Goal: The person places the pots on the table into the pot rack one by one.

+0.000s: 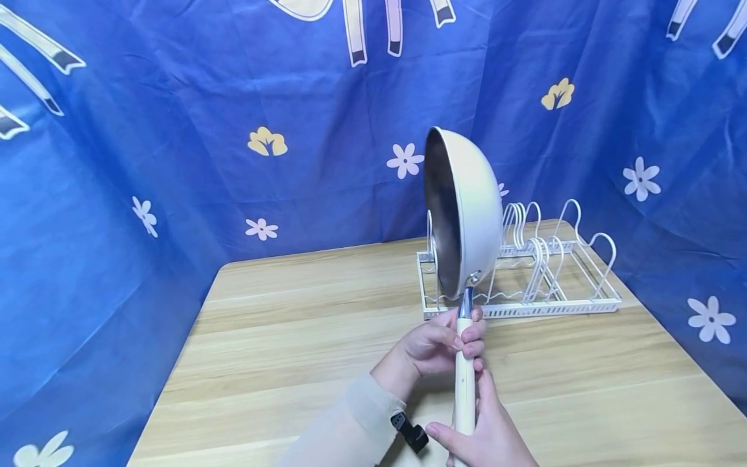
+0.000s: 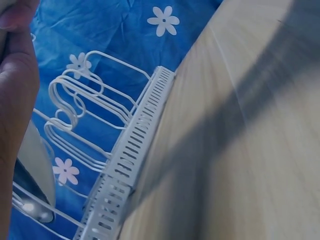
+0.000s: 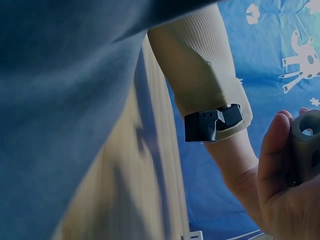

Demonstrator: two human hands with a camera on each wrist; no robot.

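Observation:
A wok with a white outside and dark inside is held on edge, its bowl overlapping the left part of a white wire pan rack in the head view. My left hand grips the cream handle close to its metal neck. Lower down, my right hand holds the same handle, thumb on its left side. The right wrist view shows the handle's end with a hanging hole beside the right hand. Part of the left hand covers that wrist view's left edge.
Several looped wire dividers rise from the rack at the wooden table's back right. A blue patterned cloth hangs behind and beside the table. A black wrist device is strapped over the left sleeve.

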